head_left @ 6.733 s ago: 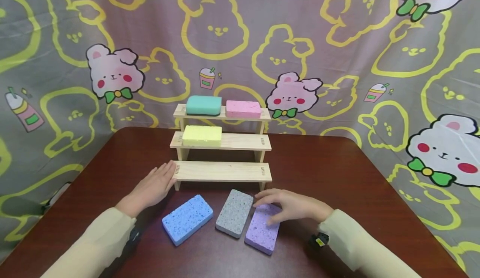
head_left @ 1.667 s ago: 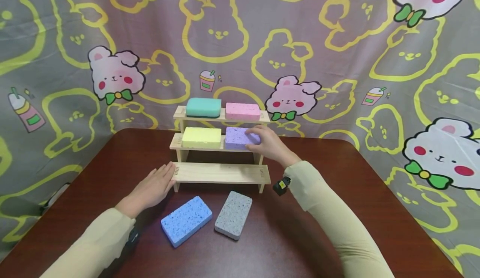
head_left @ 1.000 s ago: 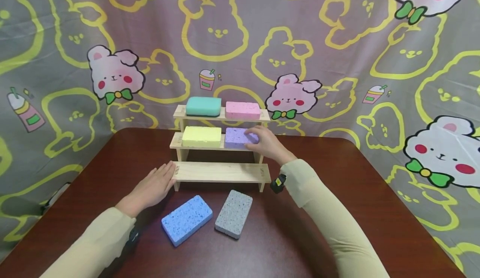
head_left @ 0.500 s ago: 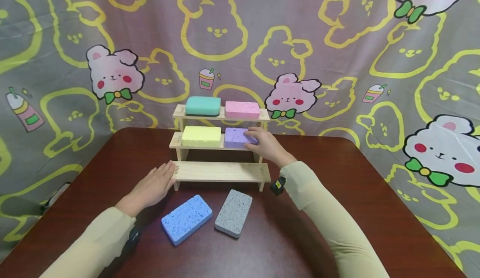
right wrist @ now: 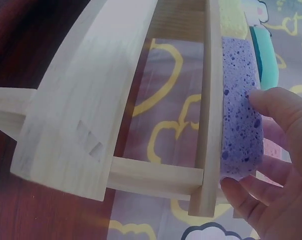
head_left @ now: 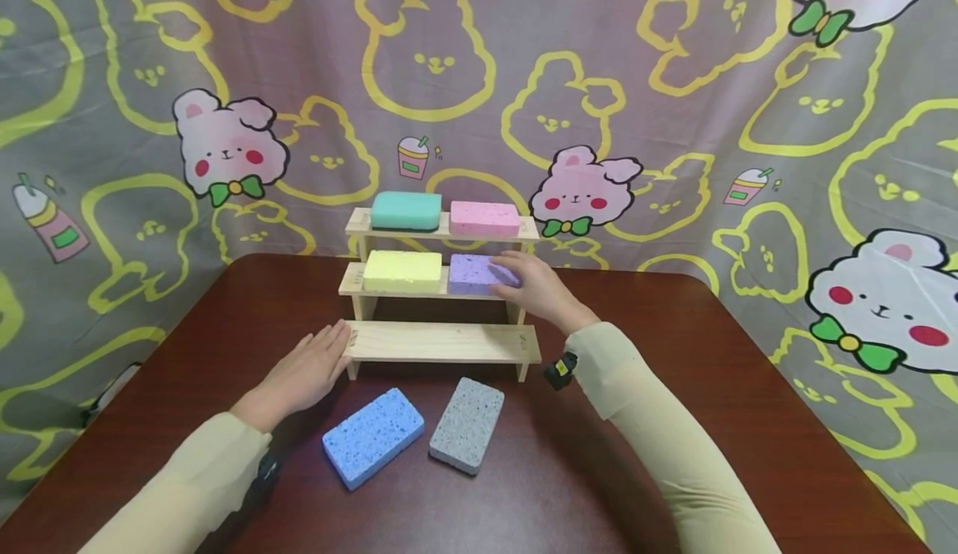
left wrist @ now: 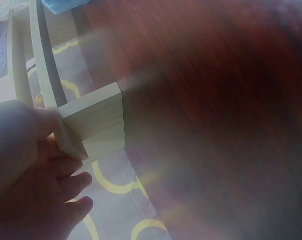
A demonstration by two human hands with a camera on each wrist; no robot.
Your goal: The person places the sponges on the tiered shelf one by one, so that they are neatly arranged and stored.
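Note:
A three-tier wooden display stand [head_left: 441, 342] stands on the table. My left hand [head_left: 299, 371] rests against the left end of its lowest step, fingers fairly straight; the left wrist view shows the thumb and fingers touching that board end. On the right half of the middle step lies a purple sponge [head_left: 470, 274], beside a yellow sponge [head_left: 402, 271]. My right hand [head_left: 542, 288] holds the purple sponge at its right end, thumb on its near side and fingers curled around the end in the right wrist view. A teal sponge [head_left: 407, 210] and a pink sponge [head_left: 484, 219] sit on the top step.
A blue sponge [head_left: 372, 437] and a grey sponge [head_left: 467, 426] lie on the dark brown table [head_left: 674, 354] in front of the stand. Behind the table hangs a curtain [head_left: 464, 63] with cartoon rabbits.
My right hand has carried the purple sponge from the table onto the middle step beside the yellow one. Over the last second it barely shifts there. My left hand has stayed put.

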